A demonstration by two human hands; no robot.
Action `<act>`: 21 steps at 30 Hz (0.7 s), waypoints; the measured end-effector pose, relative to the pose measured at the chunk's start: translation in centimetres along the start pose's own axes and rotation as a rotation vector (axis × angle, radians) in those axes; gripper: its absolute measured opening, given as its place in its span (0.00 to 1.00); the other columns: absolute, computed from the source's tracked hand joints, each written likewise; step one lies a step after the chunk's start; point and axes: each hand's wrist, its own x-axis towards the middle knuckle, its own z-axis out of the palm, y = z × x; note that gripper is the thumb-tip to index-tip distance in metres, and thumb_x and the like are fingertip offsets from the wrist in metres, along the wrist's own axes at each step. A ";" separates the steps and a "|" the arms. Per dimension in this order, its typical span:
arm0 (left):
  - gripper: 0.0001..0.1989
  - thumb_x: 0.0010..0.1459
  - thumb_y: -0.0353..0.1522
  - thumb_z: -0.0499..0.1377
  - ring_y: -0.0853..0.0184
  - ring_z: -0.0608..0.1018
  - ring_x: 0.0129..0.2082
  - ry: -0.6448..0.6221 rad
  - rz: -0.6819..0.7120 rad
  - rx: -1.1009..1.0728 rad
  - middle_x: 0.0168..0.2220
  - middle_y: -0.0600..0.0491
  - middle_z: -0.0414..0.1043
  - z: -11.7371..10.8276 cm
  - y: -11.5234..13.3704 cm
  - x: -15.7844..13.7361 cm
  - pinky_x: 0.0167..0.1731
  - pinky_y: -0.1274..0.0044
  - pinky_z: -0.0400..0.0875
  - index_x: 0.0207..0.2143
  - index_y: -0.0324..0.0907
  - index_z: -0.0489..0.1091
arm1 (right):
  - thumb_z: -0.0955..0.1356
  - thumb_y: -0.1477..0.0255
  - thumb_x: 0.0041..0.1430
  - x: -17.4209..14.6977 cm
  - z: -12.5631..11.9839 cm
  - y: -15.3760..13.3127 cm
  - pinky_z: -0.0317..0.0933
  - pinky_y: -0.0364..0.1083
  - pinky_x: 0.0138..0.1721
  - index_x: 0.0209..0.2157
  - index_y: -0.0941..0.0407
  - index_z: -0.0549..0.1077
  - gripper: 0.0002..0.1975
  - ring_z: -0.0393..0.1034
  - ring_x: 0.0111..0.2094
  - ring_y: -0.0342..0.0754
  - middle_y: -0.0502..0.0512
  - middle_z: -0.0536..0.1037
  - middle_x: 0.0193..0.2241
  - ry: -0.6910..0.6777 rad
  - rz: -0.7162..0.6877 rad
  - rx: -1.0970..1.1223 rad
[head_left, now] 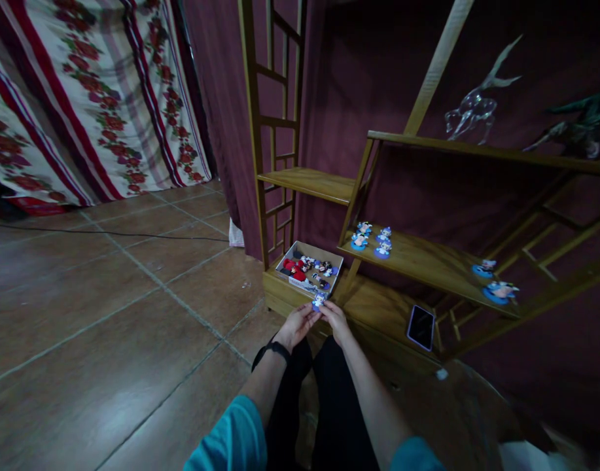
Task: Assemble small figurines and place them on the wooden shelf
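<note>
Both my hands meet in front of my knees around a small purple-and-white figurine (318, 301) on a round base. The fingers of my left hand (300, 324) pinch it from the left. My right hand (335, 318) grips it from the right. Just beyond the hands, a shallow cardboard box (307, 247) rests on the low shelf and holds several small figurines, among them red ones (294, 269) and dark-and-white ones (324, 267). On the middle shelf stand several blue-based figurines (359, 241) and purple-based figurines (383, 248).
Two more blue-based figurines (499, 292) stand at the right end of the middle shelf (427, 263). A tablet or phone (421, 327) leans on the low shelf. A clear deer ornament (474, 108) occupies the upper shelf. A thin cable (133, 233) crosses the tiled floor (157, 340).
</note>
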 end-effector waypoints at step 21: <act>0.09 0.53 0.20 0.56 0.70 0.77 0.34 -0.026 -0.012 0.036 0.35 0.45 0.74 0.4 0.2 0.1 0.44 0.77 0.70 0.38 0.32 0.71 | 0.72 0.61 0.40 0.4 -0.1 0.6 0.64 0.51 0.46 0.44 0.53 0.73 0.26 0.71 0.44 0.53 0.54 0.77 0.42 0.061 -0.032 -0.010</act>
